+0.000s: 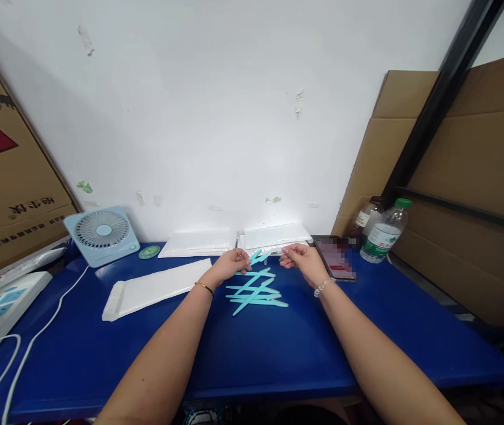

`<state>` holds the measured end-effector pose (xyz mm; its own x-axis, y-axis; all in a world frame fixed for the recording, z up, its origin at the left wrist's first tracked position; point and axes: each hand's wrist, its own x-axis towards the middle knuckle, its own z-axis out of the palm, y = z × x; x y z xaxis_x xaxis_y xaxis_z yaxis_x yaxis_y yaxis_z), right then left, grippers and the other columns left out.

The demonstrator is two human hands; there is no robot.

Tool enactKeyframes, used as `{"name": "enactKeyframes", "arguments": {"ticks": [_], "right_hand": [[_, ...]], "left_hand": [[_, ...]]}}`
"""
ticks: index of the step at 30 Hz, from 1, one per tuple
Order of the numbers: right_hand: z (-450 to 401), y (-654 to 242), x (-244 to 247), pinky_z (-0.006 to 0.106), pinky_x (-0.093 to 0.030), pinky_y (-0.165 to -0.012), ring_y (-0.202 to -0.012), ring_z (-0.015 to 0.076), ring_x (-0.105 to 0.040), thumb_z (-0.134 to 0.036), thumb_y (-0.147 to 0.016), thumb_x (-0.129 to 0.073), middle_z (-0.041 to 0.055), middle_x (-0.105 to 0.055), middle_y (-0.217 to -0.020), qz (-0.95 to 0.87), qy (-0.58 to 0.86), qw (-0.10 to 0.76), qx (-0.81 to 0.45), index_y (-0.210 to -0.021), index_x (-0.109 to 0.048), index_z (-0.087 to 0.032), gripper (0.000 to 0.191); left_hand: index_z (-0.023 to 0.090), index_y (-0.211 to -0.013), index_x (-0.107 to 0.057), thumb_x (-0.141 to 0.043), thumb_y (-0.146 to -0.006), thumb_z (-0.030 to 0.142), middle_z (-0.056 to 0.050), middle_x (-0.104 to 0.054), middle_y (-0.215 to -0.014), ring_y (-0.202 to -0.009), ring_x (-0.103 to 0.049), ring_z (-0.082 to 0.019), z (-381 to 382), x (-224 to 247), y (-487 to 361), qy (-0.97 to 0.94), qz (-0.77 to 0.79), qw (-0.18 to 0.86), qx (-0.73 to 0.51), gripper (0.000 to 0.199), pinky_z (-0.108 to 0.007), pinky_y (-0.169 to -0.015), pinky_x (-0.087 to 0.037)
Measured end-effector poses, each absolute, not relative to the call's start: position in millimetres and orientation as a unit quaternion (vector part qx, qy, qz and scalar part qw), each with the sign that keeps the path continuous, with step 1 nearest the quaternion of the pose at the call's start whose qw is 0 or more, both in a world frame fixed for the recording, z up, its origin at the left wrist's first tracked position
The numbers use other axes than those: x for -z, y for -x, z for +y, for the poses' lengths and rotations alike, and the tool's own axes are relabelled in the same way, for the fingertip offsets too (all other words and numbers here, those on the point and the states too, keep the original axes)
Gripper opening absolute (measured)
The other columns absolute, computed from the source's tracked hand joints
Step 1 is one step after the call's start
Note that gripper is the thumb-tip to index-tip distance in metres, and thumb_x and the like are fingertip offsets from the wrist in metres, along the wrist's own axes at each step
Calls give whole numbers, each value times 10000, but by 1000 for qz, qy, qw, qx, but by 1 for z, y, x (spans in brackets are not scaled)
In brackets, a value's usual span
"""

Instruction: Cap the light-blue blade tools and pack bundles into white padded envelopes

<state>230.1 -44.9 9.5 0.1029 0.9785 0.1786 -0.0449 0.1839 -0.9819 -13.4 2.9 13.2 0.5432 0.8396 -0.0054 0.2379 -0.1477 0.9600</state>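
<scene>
My left hand (233, 263) is closed, its thumb and fingers pinching slim turquoise plastic sticks (258, 258) that seem to cross each other. Just to the right, my right hand (298, 260) is curled with thumb and fingertips together; whether anything small is between them I cannot make out. A gap separates its fingertips from the ends of the held sticks. Below both hands, several more turquoise sticks (254, 292) lie crisscrossed in a loose pile on the blue table (274, 354).
Left of the pile lies a white padded envelope (159, 289). White packets (274, 235) are stacked along the wall. A phone (336, 260) and bottles (385, 233) stand right; a blue fan (104, 233), green disc (149, 252), cable and power strip (8, 298) left.
</scene>
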Motion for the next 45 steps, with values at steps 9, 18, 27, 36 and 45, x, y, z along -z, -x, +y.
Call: {"name": "enactKeyframes", "arguments": {"ticks": [9, 18, 27, 36, 45], "right_hand": [[-49, -220, -9, 193, -394, -358, -403, 95, -555, -496, -721, -676, 3, -612, -562, -544, 461, 550, -434, -674, -583, -152, 359], [-54, -209, -12, 183, -388, -343, -380, 87, -547, -499, -696, -689, -19, -604, -548, -556, 476, 511, -451, -691, -569, -153, 366], [-49, -217, -4, 257, -450, -483, -490, 140, -585, -447, -858, -508, 28, -637, -606, -650, 554, 421, -306, -736, -614, -162, 328], [-32, -245, 12, 307, -420, -833, -1017, 232, -547, -127, -844, -500, 102, -621, -1070, -753, 625, 205, 5, -1025, -663, -180, 249], [-33, -230, 13, 310, -410, -747, -855, 228, -576, -193, -876, -464, 136, -629, -903, -743, 637, 200, 36, -834, -593, -143, 145]], "left_hand": [[154, -851, -496, -644, -742, 363, -13, -639, -710, -589, -562, -94, -3, -17, 9, -721, 367, 523, -268, 279, -234, -601, -420], [161, -854, -509, -632, -749, 402, -16, -647, -708, -606, -591, -111, 1, -10, 7, -748, 346, 501, -263, 290, -234, -603, -431], [159, -866, -523, -623, -754, 389, -31, -668, -722, -639, -624, -130, -2, -13, 7, -762, 358, 491, -222, 274, -257, -647, -460], [158, -839, -545, -604, -743, 378, -19, -649, -691, -654, -612, -140, -10, -22, 9, -771, 389, 469, -183, 247, -259, -645, -454], [156, -843, -580, -628, -708, 445, -25, -629, -744, -680, -572, -135, -8, -20, 9, -767, 398, 454, -220, 323, -245, -635, -431]]}}
